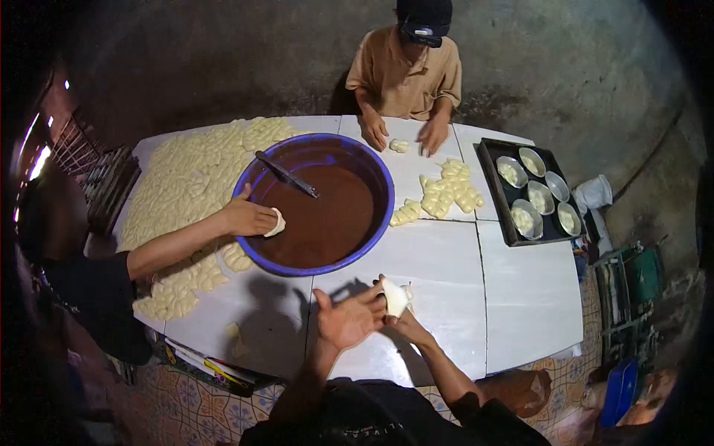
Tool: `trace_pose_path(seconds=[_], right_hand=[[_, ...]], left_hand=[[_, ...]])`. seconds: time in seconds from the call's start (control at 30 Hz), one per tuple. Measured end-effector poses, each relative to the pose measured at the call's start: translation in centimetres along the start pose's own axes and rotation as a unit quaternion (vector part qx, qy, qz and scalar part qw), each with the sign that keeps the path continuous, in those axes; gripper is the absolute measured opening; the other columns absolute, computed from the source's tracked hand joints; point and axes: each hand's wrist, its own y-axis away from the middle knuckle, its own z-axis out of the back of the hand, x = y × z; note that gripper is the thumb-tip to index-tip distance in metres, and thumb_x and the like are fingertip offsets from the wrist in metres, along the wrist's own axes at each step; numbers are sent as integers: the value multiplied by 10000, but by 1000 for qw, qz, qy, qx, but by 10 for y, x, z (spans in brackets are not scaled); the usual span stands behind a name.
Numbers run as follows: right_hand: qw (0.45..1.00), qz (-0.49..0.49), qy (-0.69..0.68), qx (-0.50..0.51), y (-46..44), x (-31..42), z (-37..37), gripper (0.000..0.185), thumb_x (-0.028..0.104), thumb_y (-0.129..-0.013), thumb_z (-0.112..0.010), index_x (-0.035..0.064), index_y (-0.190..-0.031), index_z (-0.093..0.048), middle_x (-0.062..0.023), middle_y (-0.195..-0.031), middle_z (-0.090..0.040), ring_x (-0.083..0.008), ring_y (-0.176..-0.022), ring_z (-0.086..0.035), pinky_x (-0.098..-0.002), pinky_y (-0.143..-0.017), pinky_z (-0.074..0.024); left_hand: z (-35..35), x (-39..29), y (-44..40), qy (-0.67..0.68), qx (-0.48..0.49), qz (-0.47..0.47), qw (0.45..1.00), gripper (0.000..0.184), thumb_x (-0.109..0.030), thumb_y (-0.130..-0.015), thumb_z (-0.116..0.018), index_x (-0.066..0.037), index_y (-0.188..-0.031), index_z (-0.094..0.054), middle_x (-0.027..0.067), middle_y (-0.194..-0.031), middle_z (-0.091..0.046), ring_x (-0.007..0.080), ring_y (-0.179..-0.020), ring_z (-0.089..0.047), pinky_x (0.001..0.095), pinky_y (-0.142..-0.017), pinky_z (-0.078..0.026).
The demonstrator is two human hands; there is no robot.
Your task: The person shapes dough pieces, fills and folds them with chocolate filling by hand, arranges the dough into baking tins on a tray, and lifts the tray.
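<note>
A flattened piece of pale dough [398, 297] is held up off the table in my right hand [407, 327], its fingers closed at the lower edge. My left hand [348, 320] is open beside it, palm turned up and thumb spread. Its fingertips reach the dough's left edge; whether they press on it I cannot tell. Beyond my hands stands a large blue tub [331, 269] with brown filling [327, 223] inside. A dark flat-bladed tool [286, 175] rests across the tub's rim and into the filling.
On the left, a co-worker's hand [249, 215] holds dough at the tub's rim. Shaped dough pieces [182, 186] cover the table's left side. Across, another person's hands [433, 135] flank a dough piece, near a dough pile [450, 187]. A black tray [508, 232] holds several round tins.
</note>
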Motion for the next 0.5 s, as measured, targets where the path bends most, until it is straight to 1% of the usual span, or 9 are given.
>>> trace_pose_path(seconds=[0.03, 0.1, 0.13, 0.17, 0.27, 0.33, 0.4, 0.43, 0.5], right_hand=[[1000, -6, 14, 6, 1, -17, 7, 1023, 670, -751, -633, 79, -1474, -216, -82, -1455, -305, -196, -1252, -398, -355, -934, -420], [999, 4, -26, -22, -5, -13, 4, 1003, 665, -761, -623, 92, -1479, -220, -76, -1469, -289, -175, -1248, -407, -335, -890, -459], [996, 21, -77, -45, -7, -20, 3, 963, 637, -779, -623, 93, -1475, -238, -76, -1472, -293, -181, -1236, -419, -338, -881, -469], [997, 19, -41, -60, -8, -23, 2, 933, 610, -797, -624, 93, -1474, -243, -73, -1474, -293, -178, -1222, -428, -334, -878, -471], [998, -4, -15, -58, -9, -21, -6, 804, 495, -864, -616, 73, -1460, -279, -93, -1475, -302, -198, -1200, -424, -316, -909, -443], [998, -4, -11, -54, -8, -36, -4, 736, 437, -900, -596, 74, -1458, -283, -85, -1466, -325, -181, -1167, -457, -300, -908, -451], [997, 5, -28, -68, -8, -53, -1, 697, 366, -923, -587, 72, -1465, -262, -80, -1458, -345, -163, -1165, -463, -291, -903, -454], [995, -11, -54, -88, -8, -52, -4, 649, 320, -939, -563, 79, -1465, -267, -80, -1448, -359, -163, -1150, -480, -293, -881, -466], [986, -47, -102, -125, -14, -41, -13, 564, 229, -972, -514, 93, -1464, -275, -80, -1427, -385, -164, -1122, -516, -296, -836, -489]], left_hand=[[27, -16, -7, -53, 13, -17, 998, 1202, -830, -701, -459, 94, -1424, -203, 209, -1261, -536, 305, -1151, -526, 416, -998, -394], [37, -66, -38, -344, -185, -92, 916, 880, -678, -904, -300, 116, -1213, -519, 208, -992, -658, 260, -857, -654, 382, -813, -508], [28, -86, -59, -537, -326, -130, 767, 814, -616, -959, -223, 85, -1033, -630, 188, -893, -678, 229, -787, -667, 351, -759, -517], [37, -107, -71, -707, -378, -119, 586, 720, -554, -985, -255, 53, -1010, -643, 160, -788, -665, 211, -689, -654, 355, -743, -509], [96, -139, -81, -849, -318, 119, 404, 656, -526, -990, -264, 8, -1007, -645, 162, -761, -641, 253, -694, -645, 401, -753, -500], [73, -146, -80, -821, -275, 250, 433, 642, -538, -980, -237, -32, -1016, -631, 222, -926, -639, 374, -890, -619, 487, -806, -464], [68, -122, -60, -918, -250, 83, 295, 658, -540, -976, -203, -40, -985, -630, 244, -992, -628, 411, -936, -594, 500, -809, -450], [28, -107, -63, -871, -342, 98, 339, 600, -494, -985, -250, -36, -1009, -637, 248, -968, -628, 429, -856, -598, 495, -783, -456], [18, -84, -50, -847, -347, -14, 403, 642, -529, -981, -239, -25, -1046, -633, 225, -957, -644, 390, -836, -618, 464, -774, -470]])
